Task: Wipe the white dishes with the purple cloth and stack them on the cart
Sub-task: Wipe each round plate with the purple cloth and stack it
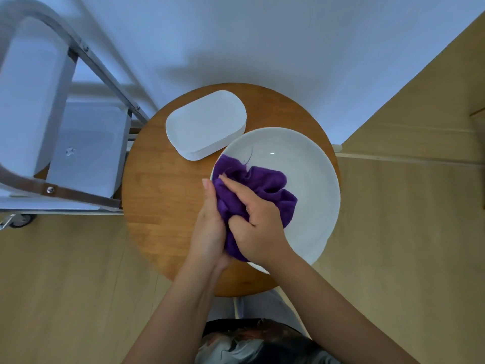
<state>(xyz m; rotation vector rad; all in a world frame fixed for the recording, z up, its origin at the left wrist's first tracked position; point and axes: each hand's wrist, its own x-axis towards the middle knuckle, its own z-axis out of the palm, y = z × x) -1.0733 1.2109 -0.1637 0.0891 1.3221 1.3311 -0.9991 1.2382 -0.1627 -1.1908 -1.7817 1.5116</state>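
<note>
Purple cloth (252, 190) bunched under right hand (258, 227).

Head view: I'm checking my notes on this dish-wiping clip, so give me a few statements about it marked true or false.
1. The purple cloth lies on the round plate. True.
2. The right hand grips the cloth. True.
3. The oblong dishes are stacked on the cart. False: they sit on the round wooden table, beside the plate.
4. The left hand rests on the cart. False: it is at the plate's left edge, against the cloth.
5. The plate stands on the floor. False: it is over the table.
</note>
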